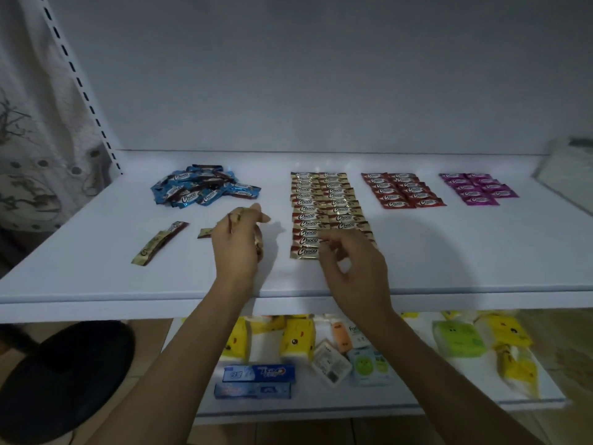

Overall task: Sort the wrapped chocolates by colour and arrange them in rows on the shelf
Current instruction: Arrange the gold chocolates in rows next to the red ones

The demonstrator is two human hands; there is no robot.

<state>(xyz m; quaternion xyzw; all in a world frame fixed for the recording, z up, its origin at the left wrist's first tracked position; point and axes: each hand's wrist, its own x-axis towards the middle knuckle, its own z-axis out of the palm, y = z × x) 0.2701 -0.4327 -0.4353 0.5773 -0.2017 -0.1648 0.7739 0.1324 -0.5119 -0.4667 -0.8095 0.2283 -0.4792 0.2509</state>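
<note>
Main risk is judged to be at the near end of the gold rows (327, 207). The right hand (354, 264) is worked directly over the last pieces there, not far from the front edge of the shelf (449, 258). A dragged wrist could skew the finished columns or knock a piece down onto the lower shelf (481, 393). The foil looks slick, so a weak pinch could let a piece land crooked.

Right hand: palm down, fingers curled, grip almost closed. A gold piece (322, 242) is pinched between thumb and forefinger at the rows' near end. Whether it is already laid down cannot be told.

Left hand (239, 242): held just left of the rows, grip closed round a few gold chocolates (257, 244); the count cannot be told.

A single loose gold one (205, 233) is seen just beside the left hand. A diagonal strip of gold ones (158, 244) is seen toward the front-left corner.

Further back, an unsorted blue pile (199, 189) with brown pieces mixed in is seen back left. Red rows (401, 191) and purple rows (478, 187) are laid out to the right of the gold rows.
</note>
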